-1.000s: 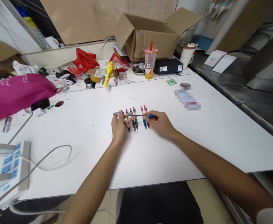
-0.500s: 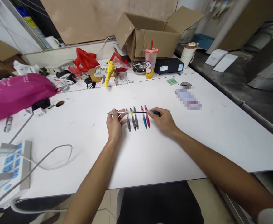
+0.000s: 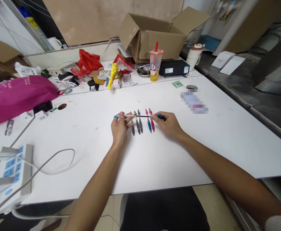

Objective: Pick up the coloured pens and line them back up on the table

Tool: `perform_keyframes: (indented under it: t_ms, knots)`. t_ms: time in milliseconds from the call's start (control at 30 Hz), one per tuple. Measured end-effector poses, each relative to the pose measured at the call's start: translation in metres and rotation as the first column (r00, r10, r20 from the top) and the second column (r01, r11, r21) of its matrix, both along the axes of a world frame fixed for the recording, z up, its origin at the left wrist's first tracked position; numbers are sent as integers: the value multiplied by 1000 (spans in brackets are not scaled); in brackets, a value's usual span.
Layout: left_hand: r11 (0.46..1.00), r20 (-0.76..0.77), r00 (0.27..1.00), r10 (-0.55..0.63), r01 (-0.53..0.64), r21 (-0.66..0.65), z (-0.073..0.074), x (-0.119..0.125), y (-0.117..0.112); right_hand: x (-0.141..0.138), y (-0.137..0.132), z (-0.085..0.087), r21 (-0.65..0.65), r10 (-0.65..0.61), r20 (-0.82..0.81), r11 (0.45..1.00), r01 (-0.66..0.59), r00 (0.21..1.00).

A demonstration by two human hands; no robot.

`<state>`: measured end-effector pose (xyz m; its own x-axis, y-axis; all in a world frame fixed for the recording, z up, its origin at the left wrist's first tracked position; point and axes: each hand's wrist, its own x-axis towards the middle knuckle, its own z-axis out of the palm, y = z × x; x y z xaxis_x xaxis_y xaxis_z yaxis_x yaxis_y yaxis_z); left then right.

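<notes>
- White table (image 3: 191,154): support surface.
- Left hand (image 3: 119,130), 9 o'clock: thumb clamps the clear pen barrel (image 3: 129,115); other fingers spread.
- Right hand (image 3: 168,123), 3 o'clock: pinches the blue grip section (image 3: 160,116).
- Grey-grip pens (image 3: 138,126) and coloured pens (image 3: 152,125): beneath, 12 o'clock from the lap.
- Dark refill (image 3: 143,116): spans both hands; align with barrel, since skewing could bend it.

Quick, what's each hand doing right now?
Left hand: closed at thumb and finger, holding a blue-tipped clear pen part; other fingers spread.
Right hand: closed, holding a blue pen part.
</notes>
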<state>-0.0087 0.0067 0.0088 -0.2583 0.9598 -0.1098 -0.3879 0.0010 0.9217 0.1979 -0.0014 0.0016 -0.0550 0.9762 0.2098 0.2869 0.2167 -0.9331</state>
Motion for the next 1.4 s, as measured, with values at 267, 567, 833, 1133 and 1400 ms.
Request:
perform_keyframes:
  t_ms: [267,567,833,1133,1400]
  knots:
    - [984,53,982,-180,180,-8,-7,13,-7,-5,-2,-2,-58,89,-22,994,-90,996]
    - [995,84,992,-95,96,-1,-5,2,0,6,0,5,-70,124,-49,989,-127,991]
    - [996,59,994,-94,94,4,-6,3,-1,1,0,5,-10,128,69,992,-128,989]
    - [992,44,991,-126,127,-21,-5,10,-5,0,0,2,-22,138,71,990,-136,988]
    - [981,-54,979,-195,195,3,-11,15,-9,-6,-4,-1,-11,182,-28,983,-182,983]
